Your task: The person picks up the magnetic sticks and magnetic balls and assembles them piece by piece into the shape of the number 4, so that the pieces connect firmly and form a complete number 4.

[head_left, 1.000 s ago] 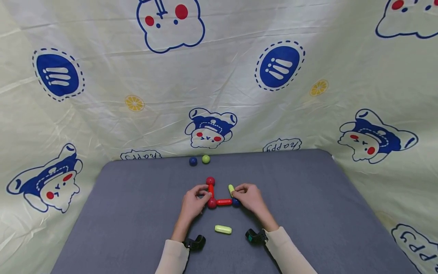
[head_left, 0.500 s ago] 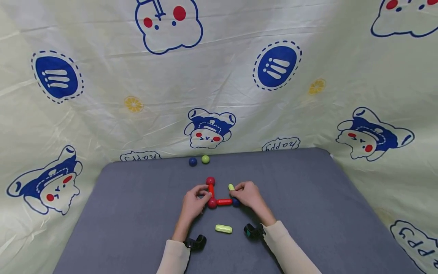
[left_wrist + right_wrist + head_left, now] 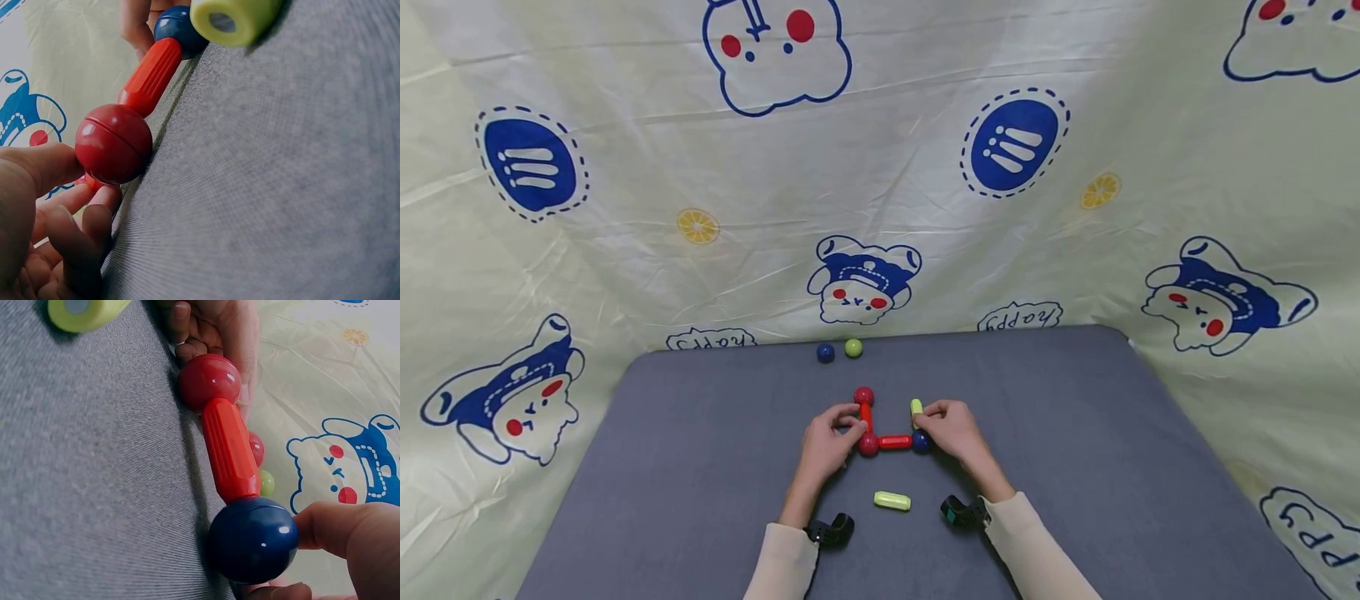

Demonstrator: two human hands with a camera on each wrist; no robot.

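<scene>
In the head view my left hand point(image 3: 827, 443) pinches the red rod point(image 3: 866, 415) that joins a far red ball point(image 3: 864, 396) to a near red ball point(image 3: 868, 444). A second red rod point(image 3: 895, 442) runs right from the near ball to a dark blue ball point(image 3: 922, 441). My right hand point(image 3: 956, 428) holds a yellow-green rod point(image 3: 916, 407) between thumb and fingers, just beyond the blue ball. The right wrist view shows the blue ball point(image 3: 253, 540) close up, with the thumb beside it; the held rod is hidden there.
Nearer the body, between the wrists, lies another yellow-green rod point(image 3: 892, 501). A loose blue ball point(image 3: 826, 352) and a yellow-green ball point(image 3: 853, 348) sit by the back edge of the grey table point(image 3: 715, 467). A printed curtain point(image 3: 895, 183) hangs behind.
The yellow-green rod in my right hand has swung from leaning left to pointing nearly straight away, and more of the blue ball shows. My left hand keeps its grip on the red rod.
</scene>
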